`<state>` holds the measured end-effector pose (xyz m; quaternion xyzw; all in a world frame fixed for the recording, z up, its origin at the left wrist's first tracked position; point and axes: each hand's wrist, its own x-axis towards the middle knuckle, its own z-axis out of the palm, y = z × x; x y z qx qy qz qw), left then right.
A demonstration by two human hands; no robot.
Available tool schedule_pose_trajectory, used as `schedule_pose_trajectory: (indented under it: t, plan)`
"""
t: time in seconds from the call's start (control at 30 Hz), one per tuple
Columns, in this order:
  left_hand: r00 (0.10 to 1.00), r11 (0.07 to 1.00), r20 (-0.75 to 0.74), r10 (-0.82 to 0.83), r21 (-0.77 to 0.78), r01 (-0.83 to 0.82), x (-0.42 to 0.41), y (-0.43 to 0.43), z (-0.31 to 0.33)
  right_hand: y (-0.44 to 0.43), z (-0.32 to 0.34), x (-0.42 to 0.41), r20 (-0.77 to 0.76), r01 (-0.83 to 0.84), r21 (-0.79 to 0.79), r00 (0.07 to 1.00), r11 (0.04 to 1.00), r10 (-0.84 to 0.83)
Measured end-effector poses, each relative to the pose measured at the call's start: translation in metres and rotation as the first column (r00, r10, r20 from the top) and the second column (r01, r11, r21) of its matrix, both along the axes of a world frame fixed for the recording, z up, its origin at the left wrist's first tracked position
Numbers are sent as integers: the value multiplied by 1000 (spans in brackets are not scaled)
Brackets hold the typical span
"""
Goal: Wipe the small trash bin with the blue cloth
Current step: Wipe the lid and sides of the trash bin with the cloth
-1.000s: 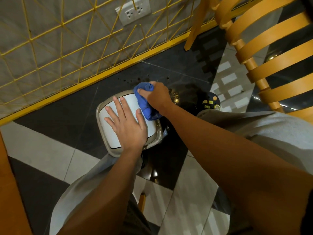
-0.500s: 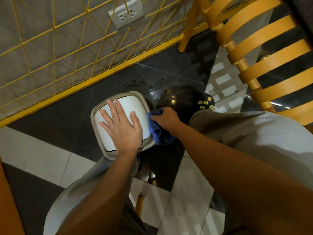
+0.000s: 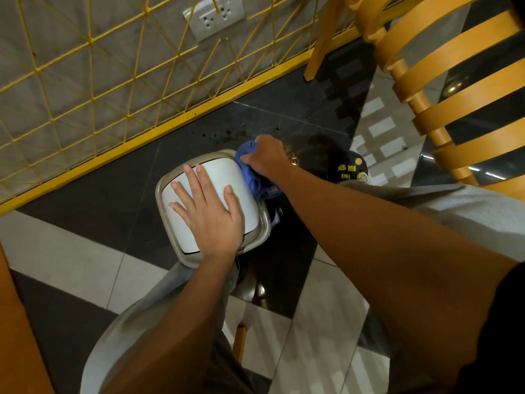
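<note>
The small trash bin (image 3: 170, 182) stands on the dark floor between my knees, seen from above: a white swing lid inside a beige rim. My left hand (image 3: 208, 211) lies flat on the white lid, fingers spread, holding nothing. The blue cloth (image 3: 251, 173) is bunched in my right hand (image 3: 268, 159), which presses it against the bin's far right corner and right side. Most of the cloth hangs down the bin's side under my wrist.
A yellow wire grid (image 3: 113, 81) with a yellow base rail runs along the wall just behind the bin; a wall socket (image 3: 213, 15) sits above. A wooden slatted chair (image 3: 454, 81) stands at the right. A dark patterned slipper (image 3: 350, 167) is beside the bin.
My right hand with the cloth has moved from low on the bin's right side up to the far right corner of the rim. My left hand stayed on the lid.
</note>
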<state>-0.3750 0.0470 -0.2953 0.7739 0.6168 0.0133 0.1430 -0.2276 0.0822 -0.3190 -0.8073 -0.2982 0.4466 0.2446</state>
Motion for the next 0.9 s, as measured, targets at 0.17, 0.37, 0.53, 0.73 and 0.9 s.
schedule_pose_trajectory:
  t: [0.17,0.37,0.53,0.73,0.9]
  plan:
    - [1000,1000,-23,3,10,-3,0,-1,0,6,2,-2,38,-21,28,999,999,20]
    - [1000,1000,-16,11,4,-11,3,-2,2,-43,2,-13,-82,43,-76,995,996,-49]
    - [1000,1000,-14,9,14,-9,3,-3,3,-100,8,-34,-228,121,-180,960,976,-161]
    - [1000,1000,-22,-5,9,5,2,-2,3,-103,10,-41,-143,143,-138,976,980,-162]
    - [1000,1000,-17,-10,-3,10,2,-2,4,-67,11,-30,0,76,-7,997,997,-76]
